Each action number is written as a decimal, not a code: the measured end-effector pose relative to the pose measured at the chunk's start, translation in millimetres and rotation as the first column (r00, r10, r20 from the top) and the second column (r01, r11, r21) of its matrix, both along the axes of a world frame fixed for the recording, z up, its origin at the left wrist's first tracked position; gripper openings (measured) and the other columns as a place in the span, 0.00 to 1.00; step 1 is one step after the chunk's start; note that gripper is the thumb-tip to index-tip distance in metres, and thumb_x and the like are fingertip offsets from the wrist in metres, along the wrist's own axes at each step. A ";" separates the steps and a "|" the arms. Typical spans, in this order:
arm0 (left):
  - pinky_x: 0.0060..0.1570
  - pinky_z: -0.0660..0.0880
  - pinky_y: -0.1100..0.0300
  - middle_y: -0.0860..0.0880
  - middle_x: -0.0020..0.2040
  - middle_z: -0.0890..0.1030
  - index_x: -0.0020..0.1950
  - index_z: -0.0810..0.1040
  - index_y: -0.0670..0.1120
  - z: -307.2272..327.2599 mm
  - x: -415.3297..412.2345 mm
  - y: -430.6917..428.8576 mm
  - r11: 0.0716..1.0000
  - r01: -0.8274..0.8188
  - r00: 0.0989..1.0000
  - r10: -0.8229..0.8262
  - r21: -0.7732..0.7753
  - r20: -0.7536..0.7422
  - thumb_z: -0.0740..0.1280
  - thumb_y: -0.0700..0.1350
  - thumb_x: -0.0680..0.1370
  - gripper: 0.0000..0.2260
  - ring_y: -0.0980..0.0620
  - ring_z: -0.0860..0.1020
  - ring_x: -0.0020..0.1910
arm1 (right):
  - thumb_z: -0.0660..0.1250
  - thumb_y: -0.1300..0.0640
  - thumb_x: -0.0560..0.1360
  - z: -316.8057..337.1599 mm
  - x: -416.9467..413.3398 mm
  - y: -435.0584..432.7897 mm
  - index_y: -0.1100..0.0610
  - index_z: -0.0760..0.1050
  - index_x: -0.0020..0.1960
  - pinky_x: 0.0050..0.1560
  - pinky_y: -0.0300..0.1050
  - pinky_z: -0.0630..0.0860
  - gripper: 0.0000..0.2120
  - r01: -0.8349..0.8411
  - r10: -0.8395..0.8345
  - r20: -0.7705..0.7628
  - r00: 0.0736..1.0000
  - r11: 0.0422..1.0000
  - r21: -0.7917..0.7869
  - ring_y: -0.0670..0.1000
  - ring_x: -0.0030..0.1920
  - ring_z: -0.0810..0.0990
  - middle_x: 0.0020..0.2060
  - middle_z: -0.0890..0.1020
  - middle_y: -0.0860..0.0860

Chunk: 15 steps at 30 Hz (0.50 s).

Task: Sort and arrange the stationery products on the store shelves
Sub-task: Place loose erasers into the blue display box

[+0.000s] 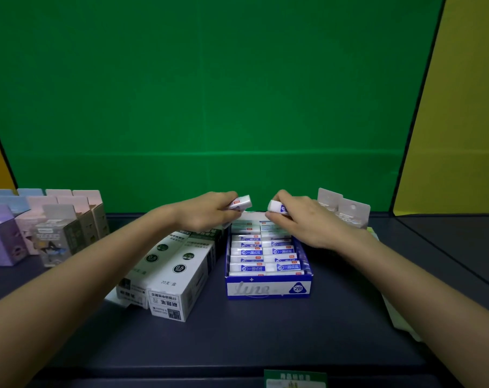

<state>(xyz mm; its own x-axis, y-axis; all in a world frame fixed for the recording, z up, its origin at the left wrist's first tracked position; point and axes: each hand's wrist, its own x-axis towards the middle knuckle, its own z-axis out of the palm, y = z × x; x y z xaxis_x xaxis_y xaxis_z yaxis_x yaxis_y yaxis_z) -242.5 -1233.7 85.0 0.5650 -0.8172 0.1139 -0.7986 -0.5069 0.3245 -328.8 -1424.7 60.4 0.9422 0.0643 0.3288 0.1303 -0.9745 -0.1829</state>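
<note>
Your left hand point(209, 210) pinches one eraser point(241, 203); your right hand point(302, 217) pinches another eraser point(277, 206). Both are held just above the far end of the blue eraser box point(268, 288) on the shelf point(237, 337).

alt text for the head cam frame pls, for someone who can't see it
A person's left hand and right hand each hold a white eraser above the far end of an open blue-and-white box of erasers on a dark shelf. White refill boxes lie left of it, pastel cartons further left, against a green back panel.
</note>
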 end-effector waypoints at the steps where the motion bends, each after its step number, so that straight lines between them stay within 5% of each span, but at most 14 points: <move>1: 0.37 0.63 0.57 0.51 0.36 0.70 0.43 0.66 0.44 0.6 0.3 1.0 1.000 -0.006 1.000 0.006 -0.008 0.005 0.58 0.45 0.79 0.07 0.51 0.67 0.36 | 0.52 0.47 0.79 0.9 -0.1 1.7 0.58 0.65 0.54 0.44 0.50 0.70 0.14 -0.003 0.004 -0.061 0.998 1.000 0.031 0.56 0.44 0.74 0.44 0.76 0.55; 6: 0.36 0.63 0.59 0.51 0.35 0.69 0.44 0.68 0.43 1.2 2.9 4.9 0.999 -0.032 0.999 0.032 -0.002 0.022 0.58 0.45 0.79 0.07 0.51 0.66 0.35 | 0.51 0.52 0.80 -2.3 8.6 14.3 0.60 0.66 0.58 0.47 0.43 0.62 0.14 -0.051 0.056 -0.163 0.985 0.998 0.034 0.53 0.49 0.71 0.53 0.75 0.58; 10: 0.35 0.63 0.60 0.51 0.35 0.67 0.44 0.66 0.43 -1.3 2.7 9.9 1.000 -0.027 0.999 0.027 0.009 0.033 0.58 0.45 0.79 0.07 0.50 0.65 0.36 | 0.60 0.52 0.77 -5.7 17.4 24.2 0.58 0.72 0.58 0.54 0.45 0.66 0.13 -0.100 0.098 -0.123 0.988 0.995 -0.007 0.54 0.57 0.73 0.56 0.76 0.56; 15: 0.35 0.63 0.59 0.49 0.36 0.69 0.44 0.67 0.43 -2.9 1.4 16.3 1.000 -0.018 0.998 0.017 0.012 0.055 0.59 0.46 0.79 0.07 0.49 0.66 0.36 | 0.65 0.50 0.74 -8.9 24.5 35.0 0.54 0.78 0.55 0.54 0.49 0.73 0.13 -0.092 0.091 -0.052 0.995 0.995 -0.027 0.54 0.54 0.77 0.53 0.79 0.53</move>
